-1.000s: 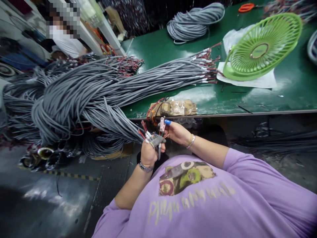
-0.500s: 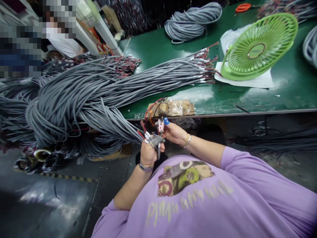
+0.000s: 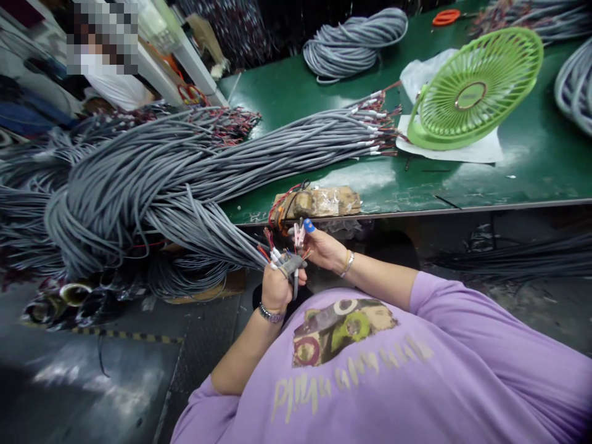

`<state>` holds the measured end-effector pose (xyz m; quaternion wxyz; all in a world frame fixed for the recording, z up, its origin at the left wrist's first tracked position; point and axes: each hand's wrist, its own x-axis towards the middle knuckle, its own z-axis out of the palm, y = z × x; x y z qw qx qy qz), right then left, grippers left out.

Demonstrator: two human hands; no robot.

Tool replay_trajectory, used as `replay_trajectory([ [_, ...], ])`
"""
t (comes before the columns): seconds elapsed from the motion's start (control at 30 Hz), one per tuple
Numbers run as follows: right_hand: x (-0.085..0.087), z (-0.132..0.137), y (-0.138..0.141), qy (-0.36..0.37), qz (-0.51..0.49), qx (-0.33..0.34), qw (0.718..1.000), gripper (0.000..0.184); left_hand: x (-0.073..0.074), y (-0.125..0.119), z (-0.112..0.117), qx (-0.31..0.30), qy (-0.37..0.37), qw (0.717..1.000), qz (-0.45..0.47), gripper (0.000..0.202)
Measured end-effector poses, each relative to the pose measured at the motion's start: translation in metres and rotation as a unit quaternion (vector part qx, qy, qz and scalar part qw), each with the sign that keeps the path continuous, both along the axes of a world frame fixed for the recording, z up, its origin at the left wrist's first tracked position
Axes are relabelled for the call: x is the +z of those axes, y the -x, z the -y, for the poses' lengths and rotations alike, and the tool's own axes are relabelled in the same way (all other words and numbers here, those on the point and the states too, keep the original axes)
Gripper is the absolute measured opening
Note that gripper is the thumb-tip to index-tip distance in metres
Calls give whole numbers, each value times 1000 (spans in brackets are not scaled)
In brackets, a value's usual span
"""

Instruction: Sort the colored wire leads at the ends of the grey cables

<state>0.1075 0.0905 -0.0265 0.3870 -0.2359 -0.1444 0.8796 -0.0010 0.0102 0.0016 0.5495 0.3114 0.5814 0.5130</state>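
Observation:
My left hand [image 3: 276, 287] is closed around the end of a grey cable [image 3: 292, 265], with white-sleeved ends and thin coloured wires [image 3: 269, 237] sticking up beside it. Close on its right, my right hand [image 3: 327, 248] has its fingers drawn together, a blue finger cover [image 3: 309, 226] on the raised thumb. A small pale pink clip-like piece [image 3: 299, 235] shows against that thumb; whether the fingers grip it or the fine wires by it, I cannot tell. Just beyond both hands, a wooden block [image 3: 319, 202] with red and black leads lies at the table edge.
Long grey cable bundles [image 3: 115, 172] cover the left of the green table [image 3: 393, 185] and hang over its edge. A green fan [image 3: 476, 92] stands on the right. Behind lie a cable coil [image 3: 354, 43] and orange-handled scissors [image 3: 446, 17]. Another person [image 3: 111, 80] is at far left.
The view has shifted slightly, so the table items appear a little further left. Both hands keep nearly the same pose by the cable end.

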Motion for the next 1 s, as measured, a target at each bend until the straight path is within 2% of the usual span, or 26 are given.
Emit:
replay_trajectory([
  [0.23, -2, 1, -5, -4, -18, 53, 998, 50, 1, -2, 6, -9, -37, 999, -5, 25],
  [0.37, -2, 1, -10, -12, -15, 62, 998, 44, 4, -3, 11, 5, -58, 998, -7, 27],
  [0.53, -1, 5, -12, -58, 24, 23, 998, 23, 2, -5, 10, 33, -71, 997, -7, 26],
  [0.67, -2, 7, -9, -106, 56, -2, 993, 35, -1, -6, 7, 38, -72, 997, -1, 25],
  [0.8, -6, 7, -7, -173, 126, -72, 974, 43, -3, -8, 6, 31, -74, 997, 2, 25],
  [0.93, -8, 5, -4, -170, 167, -121, 964, 50, -3, -9, 4, 36, -74, 997, 5, 23],
  [1.0, -7, 3, -4, -163, 164, -110, 967, 53, -3, -10, 2, 42, -71, 997, 4, 23],
])
